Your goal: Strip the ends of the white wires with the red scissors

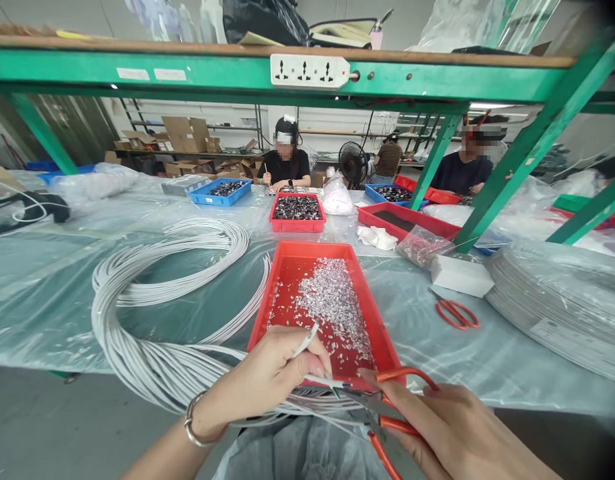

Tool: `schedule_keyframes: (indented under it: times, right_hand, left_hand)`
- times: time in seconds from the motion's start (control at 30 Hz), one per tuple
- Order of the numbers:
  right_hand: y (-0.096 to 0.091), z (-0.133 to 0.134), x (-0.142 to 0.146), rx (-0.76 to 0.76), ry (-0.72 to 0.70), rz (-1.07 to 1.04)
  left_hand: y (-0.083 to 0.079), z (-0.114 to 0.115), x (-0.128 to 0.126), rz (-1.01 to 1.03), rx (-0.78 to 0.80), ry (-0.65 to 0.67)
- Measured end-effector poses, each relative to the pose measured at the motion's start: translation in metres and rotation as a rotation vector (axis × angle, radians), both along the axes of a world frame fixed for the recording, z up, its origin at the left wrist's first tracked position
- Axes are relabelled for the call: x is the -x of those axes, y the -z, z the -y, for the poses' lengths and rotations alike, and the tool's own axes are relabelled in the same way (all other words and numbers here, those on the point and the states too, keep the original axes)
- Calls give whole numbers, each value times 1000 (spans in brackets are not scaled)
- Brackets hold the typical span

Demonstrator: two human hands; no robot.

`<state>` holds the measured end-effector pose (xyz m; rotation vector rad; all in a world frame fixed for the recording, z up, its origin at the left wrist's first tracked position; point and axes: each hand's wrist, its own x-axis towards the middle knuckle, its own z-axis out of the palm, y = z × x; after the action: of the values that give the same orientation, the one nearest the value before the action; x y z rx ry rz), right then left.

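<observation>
My left hand point(270, 377) pinches a thin grey cable point(307, 343), whose cut end sticks up over the near edge of a red tray point(287, 280). My right hand point(452, 427) grips red-handled scissors point(387, 407), their blades pointing left toward the cable just below my left fingers. The tray holds a heap of small silvery cable offcuts point(335, 303). A big coil of grey cables point(152, 320) lies on the plastic-covered table to the left and runs into my left hand.
A second pair of red scissors point(455, 313) and a white box point(460, 275) lie right of the tray, beside stacked cable coils point(562, 303). Farther back stand red and blue trays point(296, 215) of dark parts. Two people sit across. A green shelf frame point(532, 133) crosses overhead.
</observation>
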<state>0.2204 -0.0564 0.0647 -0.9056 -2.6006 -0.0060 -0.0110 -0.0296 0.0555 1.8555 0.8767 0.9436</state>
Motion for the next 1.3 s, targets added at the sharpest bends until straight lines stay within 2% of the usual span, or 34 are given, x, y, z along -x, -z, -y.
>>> schedule_keyframes:
  times: [0.13, 0.23, 0.3, 0.43, 0.5, 0.63, 0.73, 0.83, 1.0, 1.1, 1.2, 1.3]
  right_hand:
    - [10, -3, -5, 9, 49, -86]
    - [23, -5, -15, 167, 133, -162]
    - [26, -7, -20, 318, 102, -211]
    - [11, -12, -18, 599, -75, -147]
    - [-1, -15, -15, 668, -88, -60]
    - [-20, -23, -11, 713, -114, 40]
    - [-28, -26, -8, 751, -115, 112]
    - [-30, -25, -3, 796, -123, 164]
    - [-21, -20, -2, 782, -86, 164]
    - [-13, -18, -11, 781, -23, 101]
    - [-6, -15, -16, 807, -61, -56]
    - [-2, -16, -10, 887, -69, -247]
  left_hand:
    - [2, -2, -1, 71, 53, -45]
    - [1, -1, 0, 133, 51, -52]
    - [1, 0, 3, 139, 60, -1]
    - [-3, 2, 8, 63, 42, 105]
    - [-6, 3, 10, 31, -13, 134]
    - [-8, 4, 11, 5, -69, 157]
    - [-1, 4, 11, 23, 43, 154]
    - [6, 3, 11, 23, 90, 129]
    - [6, 3, 11, 39, -54, 106]
    - [2, 3, 11, 65, -129, 102]
    - [1, 3, 12, 62, -154, 121]
    - [3, 3, 11, 42, -194, 119]
